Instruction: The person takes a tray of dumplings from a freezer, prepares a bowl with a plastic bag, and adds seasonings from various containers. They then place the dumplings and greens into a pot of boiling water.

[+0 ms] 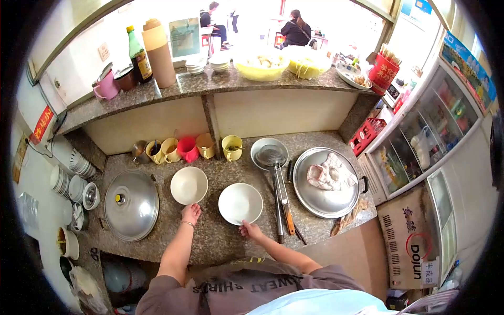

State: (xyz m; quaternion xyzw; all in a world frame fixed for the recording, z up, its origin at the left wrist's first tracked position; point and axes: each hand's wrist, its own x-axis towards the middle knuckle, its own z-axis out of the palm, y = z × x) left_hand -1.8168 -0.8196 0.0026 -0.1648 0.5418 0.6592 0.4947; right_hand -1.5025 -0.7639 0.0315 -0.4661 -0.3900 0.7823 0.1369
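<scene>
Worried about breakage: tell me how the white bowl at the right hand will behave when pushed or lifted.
The white bowl looks like glazed ceramic: probably rigid, chippable, fairly heavy for its size. Upright and empty on the stone counter, it would likely slide rather than tip. Its smooth rim by the right hand may feel slippery.

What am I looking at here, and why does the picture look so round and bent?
There is no machine here: a person works with two bare hands. One small camera worn on their head looks forward and down, and its wide lens bends the view. The left hand touches the near rim of an empty white bowl; the right hand touches the rim of a second bowl. Whether either hand truly grasps its bowl, I cannot tell. On the stone counter also lie a metal lid, a row of cups, a strainer ladle and tongs.
</scene>
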